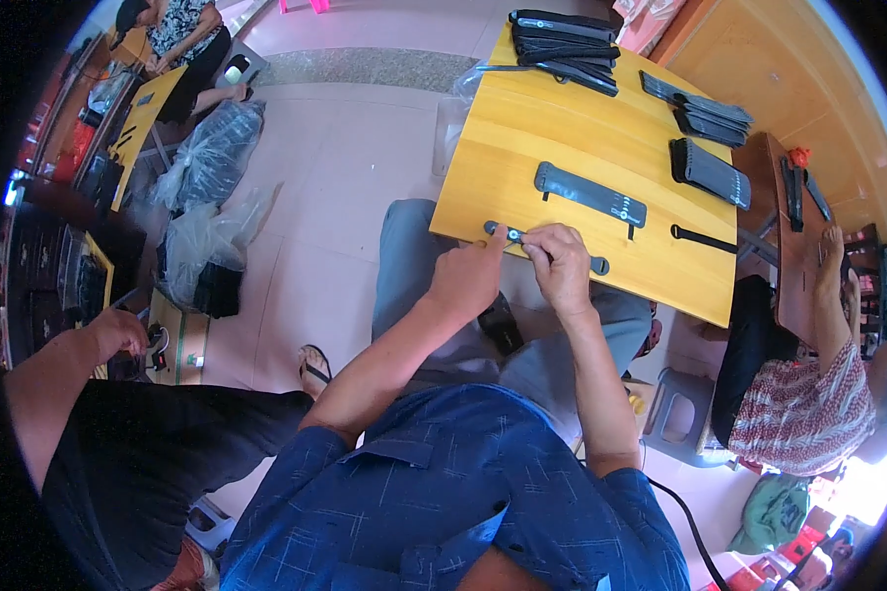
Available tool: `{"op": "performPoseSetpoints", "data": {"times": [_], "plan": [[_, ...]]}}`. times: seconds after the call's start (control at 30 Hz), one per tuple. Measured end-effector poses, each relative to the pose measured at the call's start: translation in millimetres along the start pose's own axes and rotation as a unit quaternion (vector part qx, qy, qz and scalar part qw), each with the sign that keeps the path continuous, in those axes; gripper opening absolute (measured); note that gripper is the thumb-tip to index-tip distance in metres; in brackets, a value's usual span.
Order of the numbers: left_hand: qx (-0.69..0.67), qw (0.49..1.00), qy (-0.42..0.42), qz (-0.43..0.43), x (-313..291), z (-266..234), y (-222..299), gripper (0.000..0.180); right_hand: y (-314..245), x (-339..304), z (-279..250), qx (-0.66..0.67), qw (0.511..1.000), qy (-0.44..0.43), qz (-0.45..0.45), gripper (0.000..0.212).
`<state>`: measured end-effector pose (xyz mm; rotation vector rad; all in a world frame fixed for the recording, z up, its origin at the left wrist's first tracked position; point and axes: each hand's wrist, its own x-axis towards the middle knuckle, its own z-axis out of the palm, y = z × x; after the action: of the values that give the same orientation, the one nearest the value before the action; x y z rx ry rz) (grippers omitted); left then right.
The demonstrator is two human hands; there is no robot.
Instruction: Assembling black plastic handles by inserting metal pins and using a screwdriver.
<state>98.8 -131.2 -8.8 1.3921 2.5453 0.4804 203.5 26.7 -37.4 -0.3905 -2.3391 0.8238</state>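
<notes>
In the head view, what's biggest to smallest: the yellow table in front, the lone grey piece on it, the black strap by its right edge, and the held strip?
1. Yellow table
2. Lone grey piece
3. Black strap
Held strip: unsure; left hand and right hand partly cover it.

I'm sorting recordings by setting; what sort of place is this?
Probably a small hand-assembly workshop: stacks of similar dark strips lie on the yellow table, another person sits at a brown table to the right, and bulging plastic bags stand on the floor at left.
</notes>
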Motion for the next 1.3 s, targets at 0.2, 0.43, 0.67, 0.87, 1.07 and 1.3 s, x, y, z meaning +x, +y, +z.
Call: {"op": "performPoseSetpoints", "data": {"times": [0.2, 0.43, 0.67, 0.87, 1.07, 1.3], "plan": [[-0.015, 1.000, -0.005, 0.000, 13, -14, -3, 0.048, -3, 16, -3, 0.015, 1.000, 0.004, 0.001, 0.009], [-0.005, 1.000, 0.003, 0.010, 6, -2, -5, 0.055, 6, 6, 1, -0.018, 0.999, -0.004, -0.034, 0.005], [0.011, 1.000, 0.009, 0.026, -9, -3, -4, 0.047, -7, -3, 1, 0.020, 0.999, 0.023, -0.019, 0.006], [0.024, 0.999, 0.030, 0.035, 2, -1, -5, 0.044, -10, 8, 4, -0.011, 0.999, 0.025, -0.020, 0.010], [0.008, 0.999, 0.011, 0.050, 8, -12, -12, 0.043, -9, 8, 6, -0.014, 0.999, 0.043, -0.026, 0.008], [0.017, 0.998, 0.037, 0.041, 8, -15, -12, 0.042, -17, 11, 6, -0.032, 0.999, 0.017, -0.018, 0.009]]}}
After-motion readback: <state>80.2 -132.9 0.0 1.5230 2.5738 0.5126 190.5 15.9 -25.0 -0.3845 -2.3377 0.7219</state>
